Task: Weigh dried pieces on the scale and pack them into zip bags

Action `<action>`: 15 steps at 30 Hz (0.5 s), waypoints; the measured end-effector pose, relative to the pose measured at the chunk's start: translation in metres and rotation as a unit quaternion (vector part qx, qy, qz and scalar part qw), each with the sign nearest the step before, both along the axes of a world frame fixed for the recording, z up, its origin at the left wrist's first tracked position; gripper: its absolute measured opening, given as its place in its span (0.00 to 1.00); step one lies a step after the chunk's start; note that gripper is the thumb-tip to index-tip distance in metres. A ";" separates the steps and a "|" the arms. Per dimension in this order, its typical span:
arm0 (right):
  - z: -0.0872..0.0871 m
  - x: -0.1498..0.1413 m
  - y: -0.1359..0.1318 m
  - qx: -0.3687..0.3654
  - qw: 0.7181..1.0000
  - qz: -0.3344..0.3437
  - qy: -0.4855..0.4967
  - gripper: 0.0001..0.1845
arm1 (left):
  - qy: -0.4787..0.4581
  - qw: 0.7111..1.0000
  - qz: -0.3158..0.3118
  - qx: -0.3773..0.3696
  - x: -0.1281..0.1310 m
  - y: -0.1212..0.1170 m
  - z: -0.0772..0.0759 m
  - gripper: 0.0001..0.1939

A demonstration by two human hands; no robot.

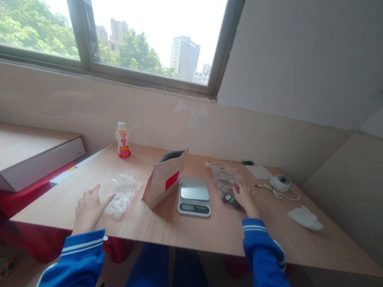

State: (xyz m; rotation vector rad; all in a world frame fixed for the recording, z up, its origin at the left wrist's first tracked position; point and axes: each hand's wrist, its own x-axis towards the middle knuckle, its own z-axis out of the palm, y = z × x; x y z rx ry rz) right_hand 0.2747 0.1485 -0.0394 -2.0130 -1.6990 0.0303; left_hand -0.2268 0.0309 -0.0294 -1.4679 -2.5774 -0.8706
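Note:
My left hand (89, 206) is open, thumb and fingers apart, beside flat clear zip bags (120, 195) at the left of the table. My right hand (244, 198) reaches over the nearest of a row of overlapping clear zip bags (225, 176). Its fingers are bent and spread at a bag with dark contents (228, 198); I cannot make out what those contents are. Between my hands stand an upright brown paper pouch (161, 183) with a red label, open at its top, and a kitchen scale (194, 195) with a bare metal platform.
A white and red bottle (123, 141) stands at the back left. To the right are a white camera-like device (280, 183) with a cable, a crumpled white tissue (306, 218), a paper sheet (259, 171) and a green-handled tool (247, 162). The table's front edge lies close to my body.

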 end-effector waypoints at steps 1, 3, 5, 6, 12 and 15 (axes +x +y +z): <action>0.002 0.002 -0.002 -0.009 1.000 -0.006 -0.009 0.13 | 0.020 1.000 0.002 -0.014 0.002 0.003 -0.002 0.37; 0.008 0.008 -0.009 -0.026 0.999 -0.008 -0.019 0.11 | 0.039 0.999 -0.023 -0.028 0.007 0.006 -0.006 0.34; 0.016 0.013 -0.020 -0.040 0.999 -0.001 -0.024 0.10 | 0.040 0.993 -0.083 -0.068 0.011 0.005 -0.009 0.26; 0.021 0.015 -0.028 -0.043 0.999 0.006 -0.022 0.10 | 0.035 0.989 -0.108 -0.096 0.013 0.005 -0.011 0.22; 0.048 -0.001 -0.101 0.088 0.986 0.005 0.144 0.18 | -0.008 0.989 -0.094 -0.118 0.029 0.004 -0.012 0.20; 0.054 -0.032 -0.137 0.132 0.966 -0.048 0.217 0.22 | -0.077 0.990 -0.110 -0.031 0.047 -0.008 0.006 0.16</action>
